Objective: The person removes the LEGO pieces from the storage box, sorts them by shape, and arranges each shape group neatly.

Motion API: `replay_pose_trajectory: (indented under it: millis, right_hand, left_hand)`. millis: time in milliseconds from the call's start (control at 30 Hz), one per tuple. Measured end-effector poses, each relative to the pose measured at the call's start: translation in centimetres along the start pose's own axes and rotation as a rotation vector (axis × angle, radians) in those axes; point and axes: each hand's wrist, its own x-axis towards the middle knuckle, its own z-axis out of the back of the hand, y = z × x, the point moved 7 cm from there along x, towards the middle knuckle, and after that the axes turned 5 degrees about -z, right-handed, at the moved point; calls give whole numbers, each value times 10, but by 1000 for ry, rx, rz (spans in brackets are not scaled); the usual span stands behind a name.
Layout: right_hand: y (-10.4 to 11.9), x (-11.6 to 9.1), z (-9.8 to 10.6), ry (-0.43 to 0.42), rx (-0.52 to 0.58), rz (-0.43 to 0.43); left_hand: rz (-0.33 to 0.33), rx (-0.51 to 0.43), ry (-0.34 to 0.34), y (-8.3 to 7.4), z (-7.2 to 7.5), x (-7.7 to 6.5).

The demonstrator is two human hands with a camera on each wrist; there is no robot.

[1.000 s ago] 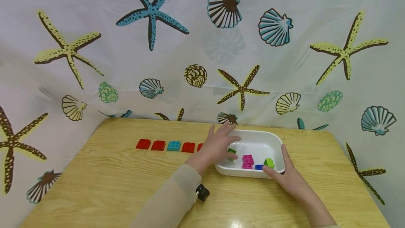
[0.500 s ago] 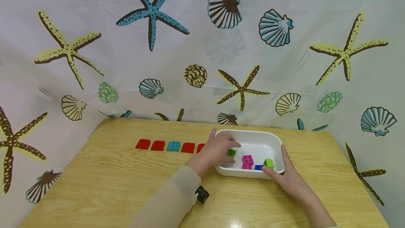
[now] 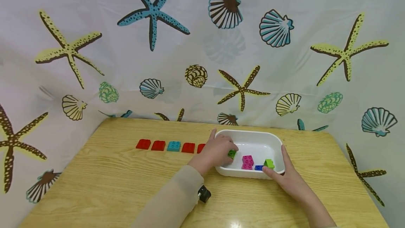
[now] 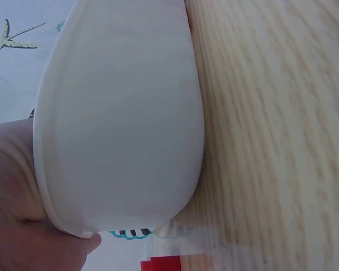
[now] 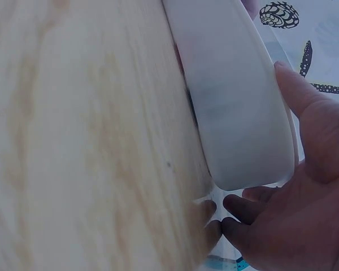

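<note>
A white plastic tub [image 3: 243, 172] stands toward the back of the wooden table. Over its left end reaches my left hand [image 3: 216, 150], thumb and fingers pinching a green toy brick [image 3: 232, 153] inside. Two pink bricks [image 3: 248, 159], a blue brick [image 3: 258, 167] and a lime-green brick [image 3: 269, 163] lie farther right in the tub. My right hand [image 3: 292, 180] grips the tub's right end, thumb at the near rim. In the right wrist view its fingers [image 5: 246, 209] lie beside that end. The tub's wall [image 4: 124, 118] hides the bricks from the left wrist view.
Left of the tub runs a row of bricks: red ones [image 3: 158, 145] and a light-blue one [image 3: 174, 146], the rightmost partly behind my left hand. A white curtain [image 3: 177, 94] with sea-creature prints hangs behind the table [image 3: 110, 178].
My left hand's fingers have lowered into the tub and closed together on the green brick. The right hand and the tub keep their place.
</note>
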Motion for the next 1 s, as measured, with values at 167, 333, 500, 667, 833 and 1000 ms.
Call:
replay_pose_trajectory:
  millis: [167,333,500,667,833,1000]
  right_hand:
    - [2,-2,0,5,2,10]
    - [3,-3,0,8,-2,-2]
    - [3,-2,0,7,-3,-7]
    - [3,-2,-1,10,-1,-6]
    - [3,-1,-1,13,0,-8]
    - [2,0,-1,11,-12,-11]
  left_hand:
    - [4,8,-5,-1,1,0]
    - [12,7,-5,0,0,0]
    - [5,-12,-16,1,0,0]
    - [-4,-71,-74,4,2,-2]
    - [-2,-153,-145,7,10,-7]
    - [-23,-228,-211,8,24,-15]
